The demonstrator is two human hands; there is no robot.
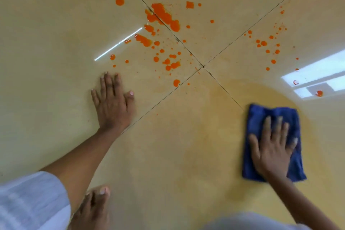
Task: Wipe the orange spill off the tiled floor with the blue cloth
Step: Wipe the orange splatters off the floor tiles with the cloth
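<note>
1. Nearest the camera, a bare foot stands on the tiled floor at lower left, beside a white garment that fills the corner; more pale, blurred cloth shows at the bottom edge on the right.
2. The right hand lies flat on the blue cloth at lower right, fingers straight and spread, pressing it to the floor; its grip is apart, not curled round the fabric.
3. The blue cloth is folded into a rough rectangle and sits on the near-right tile, just beyond a grout line.
4. Around the cloth, the floor carries a faint yellowish-orange smear that runs in a broad arc toward the meeting of four tiles.
5. The left hand rests palm-down on the bare floor at mid-left, fingers straight and slightly spread, holding nothing, well apart from the cloth.
6. Farther out, the orange spill lies in blobs and scattered drops, thickest along a grout line beyond the left hand, with more drops on the far-right tile and at the top edge.
7. Bright window reflections gleam on the floor at right and left of centre.
</note>
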